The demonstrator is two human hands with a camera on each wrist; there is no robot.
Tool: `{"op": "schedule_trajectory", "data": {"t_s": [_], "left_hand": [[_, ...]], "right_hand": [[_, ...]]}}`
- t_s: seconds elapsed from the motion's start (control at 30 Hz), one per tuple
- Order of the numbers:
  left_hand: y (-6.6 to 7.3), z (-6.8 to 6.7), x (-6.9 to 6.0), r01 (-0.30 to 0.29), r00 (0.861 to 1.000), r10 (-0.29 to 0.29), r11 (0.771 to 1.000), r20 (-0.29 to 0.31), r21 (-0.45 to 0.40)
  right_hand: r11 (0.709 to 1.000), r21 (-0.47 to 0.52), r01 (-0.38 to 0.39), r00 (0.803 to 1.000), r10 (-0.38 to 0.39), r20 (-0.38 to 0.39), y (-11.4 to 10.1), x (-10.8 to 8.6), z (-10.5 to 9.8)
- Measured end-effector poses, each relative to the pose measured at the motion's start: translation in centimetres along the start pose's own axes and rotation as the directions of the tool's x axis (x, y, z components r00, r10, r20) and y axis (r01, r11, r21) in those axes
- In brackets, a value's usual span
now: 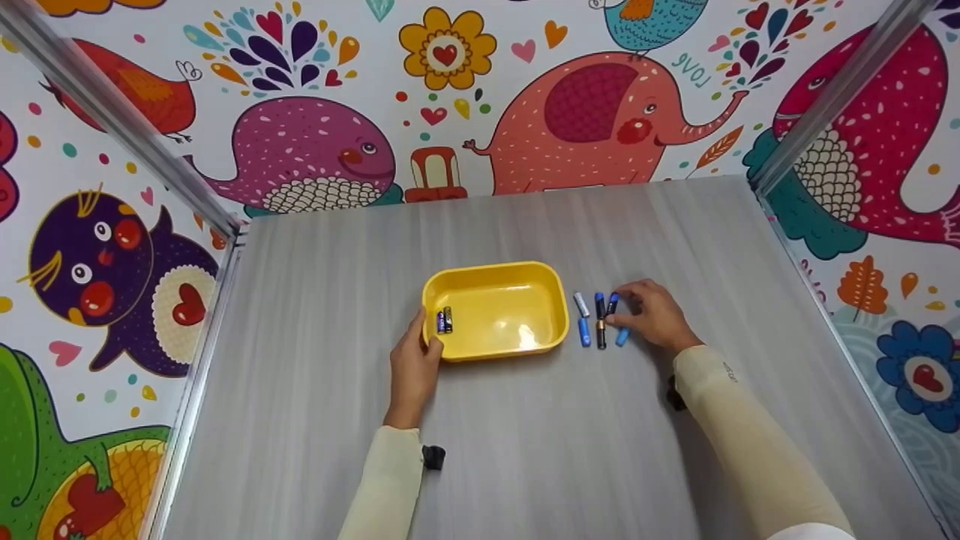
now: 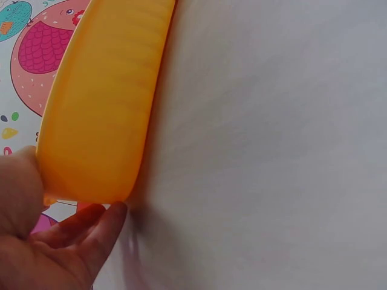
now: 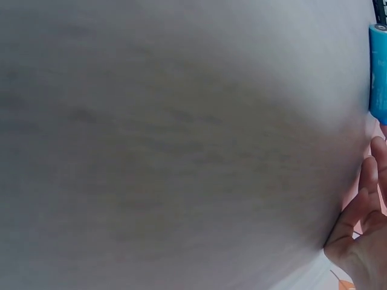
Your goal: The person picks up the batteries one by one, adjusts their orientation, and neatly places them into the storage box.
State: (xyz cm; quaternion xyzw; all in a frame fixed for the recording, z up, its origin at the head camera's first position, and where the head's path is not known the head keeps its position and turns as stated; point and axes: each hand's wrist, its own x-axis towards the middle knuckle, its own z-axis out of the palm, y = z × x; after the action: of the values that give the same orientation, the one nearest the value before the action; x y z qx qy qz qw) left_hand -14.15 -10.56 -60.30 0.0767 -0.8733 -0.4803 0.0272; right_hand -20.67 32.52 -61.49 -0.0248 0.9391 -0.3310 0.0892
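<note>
A yellow tray [image 1: 499,352] stands on the table, its left end gripped by my left hand [image 1: 414,369], thumb at the near corner. The left wrist view shows this hand [image 2: 57,251] against the end of the tray [image 2: 100,115]. Two small batteries [image 1: 445,320] lie inside the tray at its left. To the tray's right, several batteries lie in short columns: a white one [image 1: 581,304], a blue one [image 1: 584,332] and dark ones [image 1: 601,334] among them. My right hand [image 1: 658,315] pinches a dark blue battery [image 1: 613,304] between thumb and finger, just above a light blue battery [image 1: 622,337].
The grey table [image 1: 337,300] extends around the tray, with patterned walls [image 1: 442,112] behind it and at both sides. Metal corner posts [image 1: 840,97] rise at the back left and back right. In the right wrist view a light blue battery [image 3: 378,72] shows at the edge.
</note>
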Motion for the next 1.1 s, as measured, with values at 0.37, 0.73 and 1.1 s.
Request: {"op": "schedule_trajectory", "data": {"t_s": [0.37,0.73,1.1], "left_hand": [[0.0,0.0,0.0,-0.004,1.000,0.004,1.000,0.003,-0.012],[-0.2,0.0,-0.1,-0.022,1.000,0.022,1.000,-0.013,0.001],[-0.2,0.1,0.1,-0.029,0.999,0.029,1.000,-0.020,-0.001]], "right_hand": [[0.999,0.035,0.022,1.000,-0.022,-0.010,0.2,0.0,-0.1],[0.987,0.126,0.099,0.993,-0.090,-0.071,0.5,-0.4,-0.4],[0.981,0.176,0.086,0.994,-0.073,-0.079,-1.5,-0.5,-0.9]]}}
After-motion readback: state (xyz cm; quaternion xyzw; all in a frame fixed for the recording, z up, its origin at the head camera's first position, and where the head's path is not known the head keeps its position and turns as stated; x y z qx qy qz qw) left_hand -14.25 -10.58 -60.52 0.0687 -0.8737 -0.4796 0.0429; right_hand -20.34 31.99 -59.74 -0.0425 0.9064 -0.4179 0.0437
